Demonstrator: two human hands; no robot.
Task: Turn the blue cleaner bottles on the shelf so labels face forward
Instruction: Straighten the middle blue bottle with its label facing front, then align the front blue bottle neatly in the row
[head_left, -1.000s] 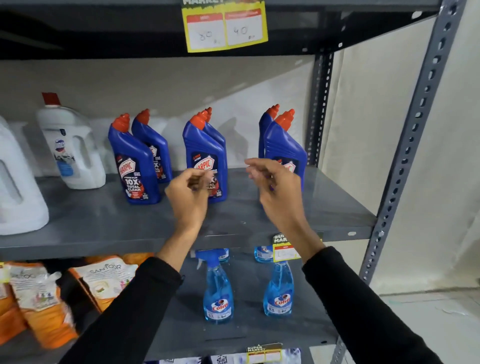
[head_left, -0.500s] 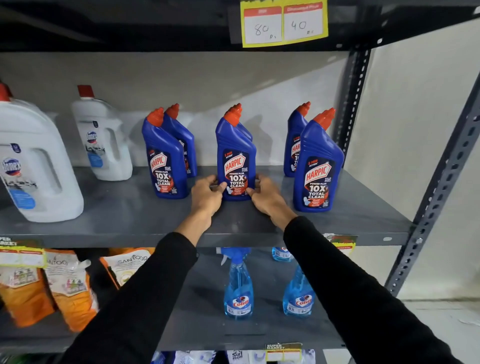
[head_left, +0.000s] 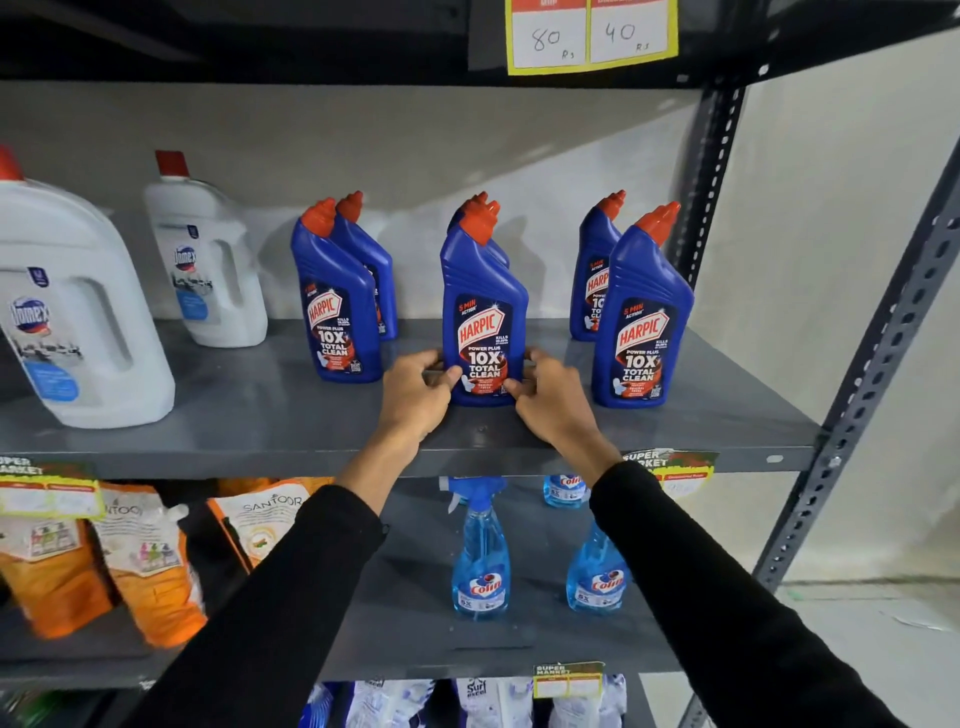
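While gripping centre blue bottle (head_left: 483, 317), left hand (head_left: 415, 395), right hand (head_left: 553, 397), label forward

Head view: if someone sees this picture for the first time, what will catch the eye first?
First, the middle blue bottle at the front of the grey shelf, label facing forward, with the left hand and right hand gripping its base from either side. Next, the yellow price tag above, marked 80 and 40, and the big white jug at far left.
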